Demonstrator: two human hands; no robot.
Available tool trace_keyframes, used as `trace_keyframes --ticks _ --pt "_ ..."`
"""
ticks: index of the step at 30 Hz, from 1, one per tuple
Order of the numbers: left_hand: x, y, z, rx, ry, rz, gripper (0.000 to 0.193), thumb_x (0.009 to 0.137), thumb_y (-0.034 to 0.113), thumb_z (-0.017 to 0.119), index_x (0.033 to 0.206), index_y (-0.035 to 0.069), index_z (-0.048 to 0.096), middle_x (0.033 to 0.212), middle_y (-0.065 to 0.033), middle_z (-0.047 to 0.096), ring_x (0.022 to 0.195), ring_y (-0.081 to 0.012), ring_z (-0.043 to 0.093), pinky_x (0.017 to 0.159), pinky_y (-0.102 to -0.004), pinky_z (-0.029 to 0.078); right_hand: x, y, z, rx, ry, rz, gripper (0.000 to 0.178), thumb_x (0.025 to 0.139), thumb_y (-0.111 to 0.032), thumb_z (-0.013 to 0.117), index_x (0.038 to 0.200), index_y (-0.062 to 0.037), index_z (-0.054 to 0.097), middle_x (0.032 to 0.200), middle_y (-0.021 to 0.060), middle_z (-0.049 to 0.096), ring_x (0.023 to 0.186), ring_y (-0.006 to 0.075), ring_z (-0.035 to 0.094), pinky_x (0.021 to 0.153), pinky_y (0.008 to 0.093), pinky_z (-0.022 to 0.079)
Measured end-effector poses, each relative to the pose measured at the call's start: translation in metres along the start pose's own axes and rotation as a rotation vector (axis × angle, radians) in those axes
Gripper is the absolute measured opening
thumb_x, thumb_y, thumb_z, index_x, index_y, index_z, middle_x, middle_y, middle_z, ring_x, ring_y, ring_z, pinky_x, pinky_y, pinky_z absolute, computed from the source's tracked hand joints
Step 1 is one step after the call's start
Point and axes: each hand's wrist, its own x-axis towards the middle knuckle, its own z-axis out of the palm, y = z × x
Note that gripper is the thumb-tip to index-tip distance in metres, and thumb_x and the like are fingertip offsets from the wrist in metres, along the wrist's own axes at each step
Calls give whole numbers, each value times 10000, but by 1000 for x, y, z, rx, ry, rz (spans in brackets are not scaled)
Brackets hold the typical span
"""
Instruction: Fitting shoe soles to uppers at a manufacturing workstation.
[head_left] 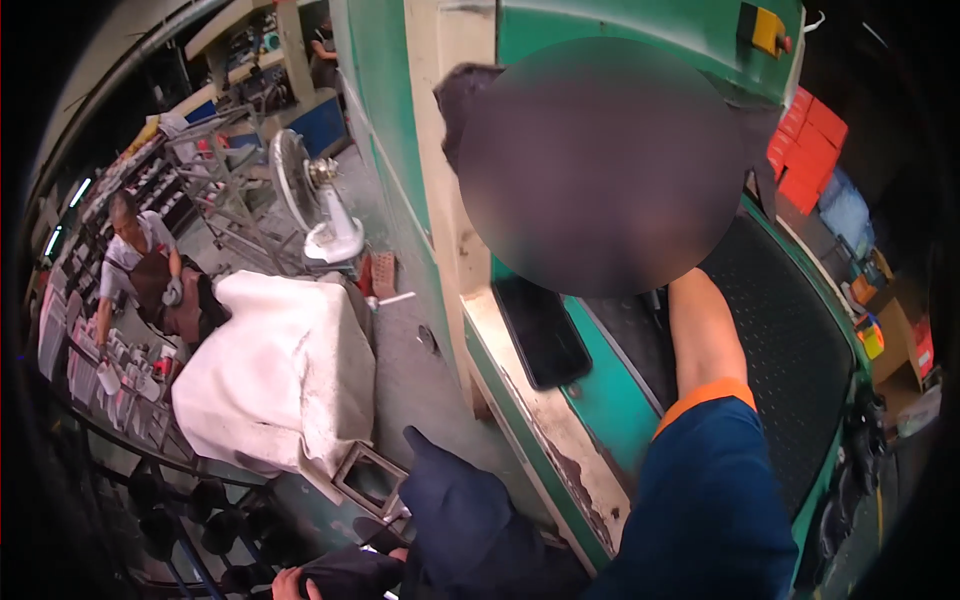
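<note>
My right forearm [706,335], in a dark blue sleeve with an orange cuff, reaches over a green machine [610,345]. A large round blurred patch covers that hand, so its fingers and anything in them are hidden. Dark cloth [465,95] shows past the patch's left edge. A black phone [543,335] lies on the machine's edge, left of my forearm. Low in the picture, my left hand [290,584] is partly cut off by the lower edge, its fingers closed around a black object [352,572] whose kind I cannot make out.
A black dotted mat [775,330] covers the machine's right side. To the left stand a white-draped block [280,360], a fan [335,235] and a seated person [150,265] among small items. Red boxes [808,150] are stacked at the far right. A yellow switch box [765,32] sits above.
</note>
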Motion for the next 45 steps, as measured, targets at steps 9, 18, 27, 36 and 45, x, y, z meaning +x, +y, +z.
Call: trace_keyframes --ticks 9,18,27,36,45 --pt "-30 -31 -11 -98 -2 61 344 947 258 641 1164 -8 670 1183 -213 656 1121 -396 594 1015 -459 438 -268 -21 -119 -184 -114 95 950 599 -517 855 1258 87 534 1142 300 645 1125 399 628 945 435 490" --pt "-13 -18 -11 -563 -150 89 315 859 70 625 1162 -15 650 1210 -173 652 1140 -347 609 1013 -389 451 -327 -4 -104 271 146 48 670 717 -405 820 1191 21 613 1053 127 673 957 216 617 886 319 474" --pt "1 72 -33 -1169 -347 381 427 886 90 660 1302 34 587 1265 -154 622 1143 -282 626 955 -348 493 -395 -143 -131 1760 -185 90 550 901 -489 626 1235 -52 615 1045 102 687 934 244 675 857 347 565" --pt "-22 126 -34 -1403 -506 361 1089 901 382 667 1579 119 -142 1630 -220 71 1524 -306 85 1214 -423 72 -461 -304 35 1855 -1115 -362 713 965 -622 462 1427 -79 455 1511 244 402 1367 430 428 1094 557 402" --pt "-84 58 51 -1932 -606 -665 951 988 407 548 1581 112 -134 1579 -190 227 1301 -208 465 1032 -301 412 -504 -305 232 1610 -1212 412 468 988 -466 533 1084 -27 663 1284 212 625 1240 384 558 1019 493 486"
